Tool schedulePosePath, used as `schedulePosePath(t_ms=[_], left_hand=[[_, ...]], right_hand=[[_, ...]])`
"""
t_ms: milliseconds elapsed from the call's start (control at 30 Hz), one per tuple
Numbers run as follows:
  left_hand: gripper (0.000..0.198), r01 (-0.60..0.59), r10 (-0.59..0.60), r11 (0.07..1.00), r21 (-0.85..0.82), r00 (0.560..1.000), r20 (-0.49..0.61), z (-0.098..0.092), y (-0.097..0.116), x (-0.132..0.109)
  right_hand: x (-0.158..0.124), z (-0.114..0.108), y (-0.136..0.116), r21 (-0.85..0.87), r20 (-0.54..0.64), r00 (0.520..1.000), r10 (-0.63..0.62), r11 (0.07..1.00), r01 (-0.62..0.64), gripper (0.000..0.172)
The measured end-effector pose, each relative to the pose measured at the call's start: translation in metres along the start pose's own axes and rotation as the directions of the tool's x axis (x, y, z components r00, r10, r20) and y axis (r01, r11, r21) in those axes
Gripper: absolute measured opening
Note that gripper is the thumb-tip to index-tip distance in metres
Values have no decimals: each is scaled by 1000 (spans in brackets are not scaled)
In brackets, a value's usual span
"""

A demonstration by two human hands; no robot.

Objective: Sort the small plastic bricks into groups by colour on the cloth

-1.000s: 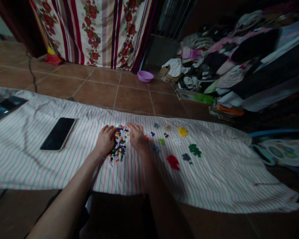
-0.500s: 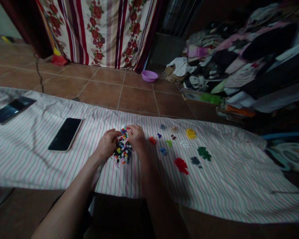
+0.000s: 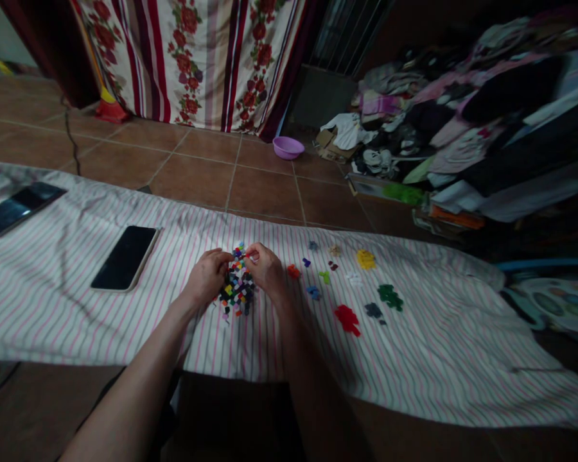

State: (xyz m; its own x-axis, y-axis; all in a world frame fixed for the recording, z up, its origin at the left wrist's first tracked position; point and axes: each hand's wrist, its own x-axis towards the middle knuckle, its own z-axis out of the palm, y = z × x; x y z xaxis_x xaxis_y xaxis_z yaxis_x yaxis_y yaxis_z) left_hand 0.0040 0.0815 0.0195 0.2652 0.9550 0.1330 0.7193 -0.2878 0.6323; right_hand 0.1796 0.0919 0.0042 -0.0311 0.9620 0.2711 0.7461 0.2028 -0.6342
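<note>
A mixed pile of tiny coloured blocks (image 3: 238,289) lies on the striped cloth, between my two hands. At the pile's left edge, my left hand (image 3: 210,274) rests with its fingers curled and fingertips on the blocks; whatever is in them is hidden. My right hand (image 3: 266,268) pinches a small red block (image 3: 248,255) between thumb and fingertips at the upper right of the pile. Single-colour groups lie to the right, among them red blocks (image 3: 347,319), green blocks (image 3: 390,297), yellow blocks (image 3: 366,259), orange blocks (image 3: 293,272) and blue blocks (image 3: 313,292).
The striped cloth (image 3: 428,359) covers a long low surface. A dark-screened phone (image 3: 125,258) lies left of the pile, with another dark device (image 3: 22,206) farther left. Beyond stand a purple basin (image 3: 288,148) on the tiles and heaped clothes (image 3: 443,122) at right.
My right hand has lifted slightly and drawn its fingers into a pinch, with a bit of red showing at the tips. My left hand stays almost still. The view has shifted slightly.
</note>
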Motion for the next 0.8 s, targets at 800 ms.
schedulePosePath(t_ms=[800], left_hand=[[37, -6, 7, 997, 81, 1000, -15, 3, 6, 2]], right_hand=[[-17, -20, 5, 263, -47, 994, 96, 962, -81, 13]])
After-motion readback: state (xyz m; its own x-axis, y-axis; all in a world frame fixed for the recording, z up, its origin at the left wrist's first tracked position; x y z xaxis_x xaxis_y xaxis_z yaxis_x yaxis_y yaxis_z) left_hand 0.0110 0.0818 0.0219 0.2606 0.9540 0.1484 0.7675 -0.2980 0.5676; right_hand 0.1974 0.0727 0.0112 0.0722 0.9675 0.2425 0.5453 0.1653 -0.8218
